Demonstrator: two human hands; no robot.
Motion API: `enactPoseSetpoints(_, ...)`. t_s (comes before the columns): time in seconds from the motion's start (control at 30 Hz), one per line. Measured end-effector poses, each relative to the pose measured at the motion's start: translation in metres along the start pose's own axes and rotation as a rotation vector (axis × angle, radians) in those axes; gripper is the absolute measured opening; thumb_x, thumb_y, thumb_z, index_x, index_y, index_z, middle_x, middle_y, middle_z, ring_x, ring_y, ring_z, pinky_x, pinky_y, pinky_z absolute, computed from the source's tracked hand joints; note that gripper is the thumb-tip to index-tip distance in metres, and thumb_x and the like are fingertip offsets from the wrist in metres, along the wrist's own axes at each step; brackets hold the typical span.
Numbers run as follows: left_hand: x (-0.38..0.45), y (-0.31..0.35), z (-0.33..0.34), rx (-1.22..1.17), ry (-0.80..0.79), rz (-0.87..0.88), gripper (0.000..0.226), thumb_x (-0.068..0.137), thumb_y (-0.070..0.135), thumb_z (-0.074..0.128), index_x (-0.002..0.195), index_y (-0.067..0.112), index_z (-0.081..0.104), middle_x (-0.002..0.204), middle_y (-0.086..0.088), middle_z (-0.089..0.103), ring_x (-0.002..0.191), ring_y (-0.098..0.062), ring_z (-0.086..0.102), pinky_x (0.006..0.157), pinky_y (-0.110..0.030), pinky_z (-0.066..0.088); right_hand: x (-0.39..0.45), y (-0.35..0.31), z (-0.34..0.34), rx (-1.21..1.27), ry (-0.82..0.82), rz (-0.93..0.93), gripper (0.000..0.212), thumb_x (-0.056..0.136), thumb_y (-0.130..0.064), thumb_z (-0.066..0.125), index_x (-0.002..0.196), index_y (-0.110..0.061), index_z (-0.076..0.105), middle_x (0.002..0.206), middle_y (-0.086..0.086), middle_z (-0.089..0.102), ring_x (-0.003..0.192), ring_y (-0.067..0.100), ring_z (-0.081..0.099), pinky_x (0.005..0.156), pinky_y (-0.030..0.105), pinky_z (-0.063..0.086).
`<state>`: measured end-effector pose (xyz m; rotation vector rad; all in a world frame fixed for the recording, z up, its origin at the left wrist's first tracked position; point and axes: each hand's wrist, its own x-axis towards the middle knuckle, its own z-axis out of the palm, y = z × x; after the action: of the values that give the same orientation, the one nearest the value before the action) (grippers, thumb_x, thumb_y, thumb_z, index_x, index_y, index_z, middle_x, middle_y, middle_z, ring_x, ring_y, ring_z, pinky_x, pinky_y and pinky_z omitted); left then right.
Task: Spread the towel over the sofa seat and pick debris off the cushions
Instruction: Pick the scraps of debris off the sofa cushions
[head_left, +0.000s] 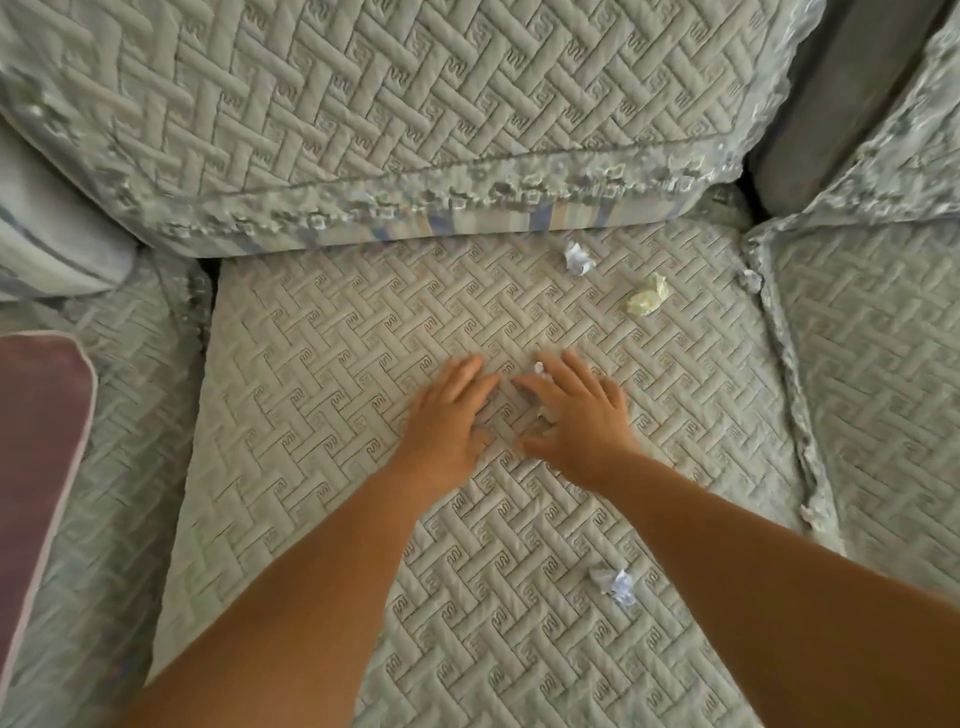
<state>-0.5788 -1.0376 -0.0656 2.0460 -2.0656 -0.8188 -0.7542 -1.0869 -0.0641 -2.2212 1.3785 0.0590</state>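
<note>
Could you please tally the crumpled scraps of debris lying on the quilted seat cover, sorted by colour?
White-and-blue crumpled paper scraps: 2, one near the backrest, one by the right forearm
Yellowish crumpled paper scrap: 1
Small white bit at the right hand's fingertips: 1
Total: 4

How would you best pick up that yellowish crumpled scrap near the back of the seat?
Pinch the yellowish crumpled scrap across its raised middle, coming straight down from above. It lies loose on the flat quilted seat cover, clear of other scraps, so nothing seems to block the fingers.
</note>
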Motion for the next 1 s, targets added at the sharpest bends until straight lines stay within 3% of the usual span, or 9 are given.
enactPoseSetpoints(0.17,-0.009,-0.005,-0.014,-0.086,0.068,-0.032,0.071,0.08,-0.016,0.05,0.139,0.021,0.036,0.154,0.004,0.025,0.142,-0.015,0.021,0.113,-0.038,0.03,-0.01,-0.01,0.005,0.184,0.11,0.13,0.021,0.094,-0.026,0.046,0.114,-0.031,0.053,0.127,-0.008,0.041,0.111,0.017,0.043,0.086,0.03,0.045)
enactPoseSetpoints(0.27,-0.023,-0.013,-0.026,-0.236,0.165,-0.123,0.062,0.081,-0.018,0.046,0.132,0.018,0.045,0.138,0.002,0.05,0.12,-0.015,0.052,0.096,-0.026,0.047,-0.007,-0.015,-0.003,0.199,0.073,0.181,0.021,0.096,-0.012,0.041,0.11,-0.021,0.054,0.117,0.001,0.047,0.085,0.02,0.057,0.069,0.029,0.051)
enactPoseSetpoints(0.37,-0.043,-0.018,-0.028,-0.367,0.18,-0.175,0.055,0.083,-0.016,0.046,0.125,0.019,0.052,0.134,0.002,0.052,0.109,-0.011,0.055,0.091,-0.018,0.046,-0.012,-0.026,-0.007,0.289,0.045,0.2,0.023,0.097,-0.015,0.038,0.115,-0.023,0.05,0.11,0.002,0.054,0.082,0.018,0.058,0.068,0.032,0.054)
enactPoseSetpoints(0.47,-0.071,-0.028,-0.017,-0.339,0.11,-0.099,0.036,0.092,0.018,0.048,0.127,0.025,0.05,0.144,0.004,0.042,0.132,-0.007,0.032,0.11,-0.031,0.028,-0.032,-0.031,0.001,0.203,0.011,0.061,0.03,0.093,-0.034,0.034,0.119,-0.03,0.05,0.116,-0.006,0.053,0.107,0.016,0.048,0.091,0.037,0.046)
enactPoseSetpoints(0.63,-0.116,-0.053,0.01,0.079,-0.052,0.074,0.077,0.077,0.073,0.042,0.142,0.039,0.018,0.156,0.012,0.005,0.144,-0.009,-0.004,0.115,-0.042,0.0,-0.069,-0.014,0.013,-0.043,-0.108,-0.086,0.067,0.078,-0.071,0.033,0.138,-0.042,0.027,0.152,-0.015,0.015,0.141,0.016,0.003,0.112,0.048,0.011)
enactPoseSetpoints(0.7,-0.125,-0.053,0.019,0.144,-0.046,0.094,0.074,0.081,0.069,0.039,0.143,0.038,0.016,0.157,0.006,0.006,0.145,-0.015,-0.003,0.115,-0.044,0.004,-0.083,-0.008,0.018,-0.119,-0.163,-0.149,0.086,0.071,-0.079,0.032,0.144,-0.041,0.008,0.155,-0.018,-0.002,0.143,0.015,-0.011,0.113,0.054,0.005)
enactPoseSetpoints(0.8,-0.123,-0.041,0.029,0.223,0.077,0.118,0.043,0.088,0.046,0.045,0.127,0.028,0.046,0.142,-0.007,0.038,0.133,-0.031,0.031,0.104,-0.051,0.034,-0.098,-0.001,0.024,-0.167,-0.194,-0.207,0.099,0.067,-0.082,0.037,0.143,-0.041,-0.011,0.156,-0.016,-0.008,0.142,0.016,-0.017,0.113,0.057,0.0)
enactPoseSetpoints(0.87,-0.113,-0.032,0.031,0.183,0.137,0.055,0.028,0.084,0.03,0.058,0.111,0.024,0.055,0.123,-0.005,0.044,0.114,-0.028,0.041,0.089,-0.048,0.051,-0.103,0.003,0.027,-0.192,-0.19,-0.238,0.095,0.07,-0.08,0.036,0.143,-0.042,-0.011,0.156,-0.014,-0.005,0.142,0.016,-0.017,0.113,0.053,-0.003)
enactPoseSetpoints(1.0,-0.083,-0.02,0.026,0.193,0.148,0.089,0.022,0.079,0.005,0.068,0.097,0.014,0.059,0.099,-0.008,0.056,0.092,-0.027,0.051,0.081,-0.039,0.053,-0.101,0.007,0.034,-0.189,-0.134,-0.213,0.068,0.084,-0.066,0.027,0.142,-0.038,0.004,0.153,-0.01,0.014,0.142,0.022,0.005,0.114,0.049,0.011)
